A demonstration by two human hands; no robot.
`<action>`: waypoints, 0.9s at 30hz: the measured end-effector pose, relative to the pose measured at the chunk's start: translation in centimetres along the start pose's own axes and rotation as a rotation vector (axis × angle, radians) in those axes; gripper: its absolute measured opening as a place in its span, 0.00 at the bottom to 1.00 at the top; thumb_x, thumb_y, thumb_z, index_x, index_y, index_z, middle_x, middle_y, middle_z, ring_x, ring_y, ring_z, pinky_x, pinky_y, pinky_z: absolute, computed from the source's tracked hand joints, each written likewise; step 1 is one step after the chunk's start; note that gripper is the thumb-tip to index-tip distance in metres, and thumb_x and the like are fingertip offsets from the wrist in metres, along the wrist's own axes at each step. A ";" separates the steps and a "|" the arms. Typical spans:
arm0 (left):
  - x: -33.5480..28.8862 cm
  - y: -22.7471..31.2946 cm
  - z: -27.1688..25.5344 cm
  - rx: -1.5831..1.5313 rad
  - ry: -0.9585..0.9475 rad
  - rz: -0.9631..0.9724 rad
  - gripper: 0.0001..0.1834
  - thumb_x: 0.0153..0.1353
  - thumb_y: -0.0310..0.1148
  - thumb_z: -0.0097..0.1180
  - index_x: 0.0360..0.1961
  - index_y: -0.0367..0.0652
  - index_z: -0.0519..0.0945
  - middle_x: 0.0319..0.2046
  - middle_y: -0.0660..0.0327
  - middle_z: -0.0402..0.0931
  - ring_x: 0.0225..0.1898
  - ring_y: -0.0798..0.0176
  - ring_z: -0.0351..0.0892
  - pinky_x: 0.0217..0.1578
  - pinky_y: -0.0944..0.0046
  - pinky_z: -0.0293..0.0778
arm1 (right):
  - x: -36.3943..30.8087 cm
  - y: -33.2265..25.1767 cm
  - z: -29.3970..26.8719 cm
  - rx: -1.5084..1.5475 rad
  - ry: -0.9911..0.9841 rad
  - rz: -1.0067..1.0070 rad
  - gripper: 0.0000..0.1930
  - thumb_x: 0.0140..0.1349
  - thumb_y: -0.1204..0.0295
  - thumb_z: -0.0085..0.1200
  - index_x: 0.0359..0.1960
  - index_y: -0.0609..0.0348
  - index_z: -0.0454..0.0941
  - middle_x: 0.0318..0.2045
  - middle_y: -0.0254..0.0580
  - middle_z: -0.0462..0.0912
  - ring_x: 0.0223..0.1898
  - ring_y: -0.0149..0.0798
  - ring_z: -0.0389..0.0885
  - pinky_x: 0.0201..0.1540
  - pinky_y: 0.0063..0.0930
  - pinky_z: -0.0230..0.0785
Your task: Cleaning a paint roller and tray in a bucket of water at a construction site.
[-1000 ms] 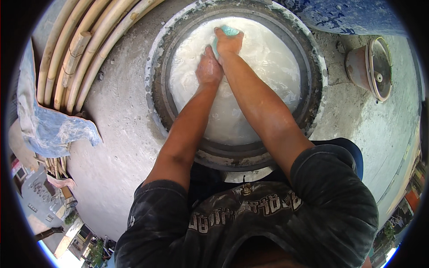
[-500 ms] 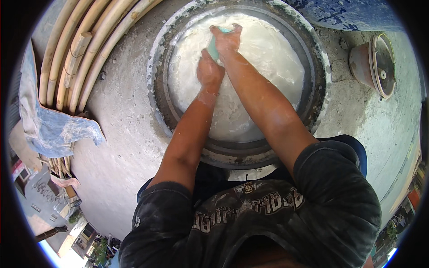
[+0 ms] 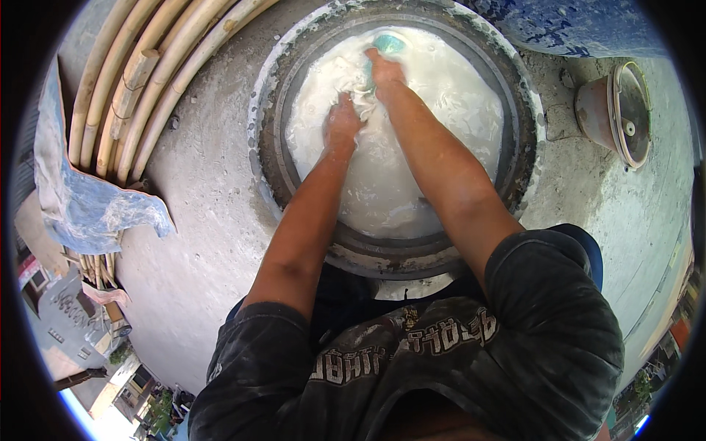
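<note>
A wide round basin [image 3: 265,140] with a rough, crusted rim is filled with milky white liquid [image 3: 434,140]. My right hand [image 3: 388,76] is in the far part of it, closed around a pale green thing [image 3: 390,44] that lies mostly under the liquid. The green thing's kind is hard to make out; part of it shows beyond the hand and part along its left side. Nearer and to the left, my left hand [image 3: 343,126] dips its fingers into the liquid, thumb apart, holding nothing that I can see. The submerged fingertips are hidden.
A bucket [image 3: 597,110] lies tipped on the concrete floor [image 3: 206,235] at the right. Several bamboo poles [image 3: 121,95] lie at the far left, beside a blue-white sheet [image 3: 95,209]. A large blue surface [image 3: 581,26] borders the basin at the far right.
My left hand has come off the green thing and moved slightly nearer me, into the liquid. My right hand has shifted a little right and nearer, and the green thing has sunk lower.
</note>
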State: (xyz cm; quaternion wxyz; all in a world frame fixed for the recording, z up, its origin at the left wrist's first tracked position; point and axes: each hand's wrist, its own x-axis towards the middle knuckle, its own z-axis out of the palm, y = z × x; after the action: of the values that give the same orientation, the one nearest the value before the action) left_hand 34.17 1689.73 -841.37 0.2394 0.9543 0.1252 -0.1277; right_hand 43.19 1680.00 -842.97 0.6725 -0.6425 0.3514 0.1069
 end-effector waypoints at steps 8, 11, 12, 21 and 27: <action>-0.5 -1.5 -0.2 -0.019 -0.042 0.167 0.29 0.45 0.37 0.67 0.47 0.30 0.75 0.42 0.42 0.78 0.46 0.44 0.79 0.50 0.55 0.73 | -3.1 4.3 -1.2 0.511 -0.330 0.016 0.31 0.48 0.62 0.70 0.51 0.66 0.74 0.41 0.47 0.80 0.43 0.42 0.78 0.46 0.38 0.72; -0.2 -0.8 -1.2 -0.060 -0.102 0.081 0.31 0.45 0.39 0.67 0.48 0.33 0.75 0.43 0.44 0.78 0.47 0.44 0.78 0.50 0.55 0.73 | -4.1 2.5 -0.9 0.305 -0.376 0.151 0.24 0.49 0.65 0.68 0.43 0.69 0.77 0.37 0.48 0.80 0.37 0.42 0.80 0.42 0.38 0.73; 0.2 -0.7 -1.4 -0.051 -0.120 0.032 0.31 0.45 0.40 0.66 0.49 0.34 0.75 0.43 0.44 0.79 0.47 0.44 0.78 0.50 0.55 0.73 | -4.3 2.1 -0.5 0.363 -0.361 0.160 0.22 0.49 0.66 0.67 0.42 0.70 0.78 0.36 0.49 0.81 0.34 0.43 0.80 0.39 0.37 0.74; -1.3 0.2 0.5 0.011 0.097 -0.063 0.31 0.44 0.33 0.67 0.49 0.33 0.68 0.39 0.42 0.79 0.43 0.42 0.79 0.43 0.49 0.74 | -4.3 2.1 0.6 0.215 -0.172 0.032 0.22 0.46 0.65 0.68 0.39 0.70 0.79 0.32 0.47 0.80 0.31 0.41 0.79 0.35 0.38 0.73; -0.9 -1.7 0.0 -0.109 0.081 0.157 0.36 0.39 0.37 0.72 0.49 0.34 0.69 0.37 0.43 0.78 0.43 0.40 0.78 0.46 0.51 0.74 | -3.4 2.1 0.8 -0.003 -0.182 0.104 0.32 0.43 0.59 0.72 0.46 0.69 0.75 0.40 0.47 0.80 0.36 0.44 0.79 0.41 0.38 0.73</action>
State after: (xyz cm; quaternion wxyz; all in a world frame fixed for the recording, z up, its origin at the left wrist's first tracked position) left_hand 32.86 1691.05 -841.82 0.2950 0.9511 0.0665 -0.0628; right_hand 39.69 1682.08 -842.57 0.6943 -0.6121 0.3213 0.2001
